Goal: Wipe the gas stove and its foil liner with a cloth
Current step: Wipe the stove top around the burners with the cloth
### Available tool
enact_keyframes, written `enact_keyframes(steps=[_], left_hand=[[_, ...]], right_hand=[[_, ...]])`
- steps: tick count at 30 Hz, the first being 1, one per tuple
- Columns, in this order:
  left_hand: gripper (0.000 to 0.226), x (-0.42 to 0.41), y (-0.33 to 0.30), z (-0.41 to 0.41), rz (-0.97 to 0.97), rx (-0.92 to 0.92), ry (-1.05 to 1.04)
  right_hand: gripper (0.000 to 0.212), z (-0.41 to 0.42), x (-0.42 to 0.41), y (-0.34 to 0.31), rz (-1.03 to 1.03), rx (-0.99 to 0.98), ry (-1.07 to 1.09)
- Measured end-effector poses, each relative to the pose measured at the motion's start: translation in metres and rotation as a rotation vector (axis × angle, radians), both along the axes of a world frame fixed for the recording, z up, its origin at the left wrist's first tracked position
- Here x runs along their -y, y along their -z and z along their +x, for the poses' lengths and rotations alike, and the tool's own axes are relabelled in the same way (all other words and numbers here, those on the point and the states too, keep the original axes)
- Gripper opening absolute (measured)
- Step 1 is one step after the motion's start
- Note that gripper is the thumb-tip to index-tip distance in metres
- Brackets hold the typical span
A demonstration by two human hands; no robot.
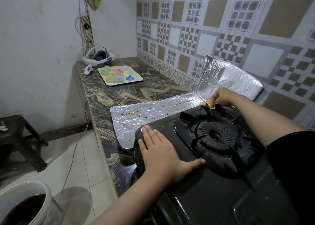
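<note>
A black gas stove [201, 182] stands on the stone counter, its burner [215, 136] under a black pan support. Silver foil liner [153, 108] lies flat to the stove's left and stands up behind it against the tiled wall; brown spots mark its flat part. My left hand [163, 149] lies flat on the stove's front left corner, fingers straight, thumb spread. My right hand [221, 96] is at the stove's back edge, fingers curled round a small yellowish cloth [208, 103] that touches the foil's fold. Most of the cloth is hidden by the hand.
A pale tray [134, 71] with several coloured moulds sits further along the counter [105, 95], beside a white headset [98, 56] and a small white device [88, 69]. A white bucket [42, 199] and a dark stool [22, 139] stand on the floor at left.
</note>
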State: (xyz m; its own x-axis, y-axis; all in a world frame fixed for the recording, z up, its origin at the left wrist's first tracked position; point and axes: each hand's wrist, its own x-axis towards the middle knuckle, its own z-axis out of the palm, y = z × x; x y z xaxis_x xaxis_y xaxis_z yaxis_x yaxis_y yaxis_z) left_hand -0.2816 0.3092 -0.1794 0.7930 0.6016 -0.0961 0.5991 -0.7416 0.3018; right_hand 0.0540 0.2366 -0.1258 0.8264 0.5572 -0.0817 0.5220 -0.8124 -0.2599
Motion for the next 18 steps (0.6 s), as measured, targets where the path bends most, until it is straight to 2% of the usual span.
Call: enact_keyframes(steps=[6,11,18], left_hand=[[0.158,0.000,-0.001,0.000,-0.003,0.010,0.002],[0.158,0.000,-0.002,-0.001,-0.014,0.027,0.006],[0.160,0.000,-0.003,-0.001,-0.028,0.045,0.022]], right_hand=[[0.044,-0.018,0.007,-0.011,-0.025,0.012,0.001],[0.041,-0.035,0.039,-0.021,-0.176,0.034,0.062],[0.045,-0.057,0.086,-0.028,-0.202,-0.099,0.163]])
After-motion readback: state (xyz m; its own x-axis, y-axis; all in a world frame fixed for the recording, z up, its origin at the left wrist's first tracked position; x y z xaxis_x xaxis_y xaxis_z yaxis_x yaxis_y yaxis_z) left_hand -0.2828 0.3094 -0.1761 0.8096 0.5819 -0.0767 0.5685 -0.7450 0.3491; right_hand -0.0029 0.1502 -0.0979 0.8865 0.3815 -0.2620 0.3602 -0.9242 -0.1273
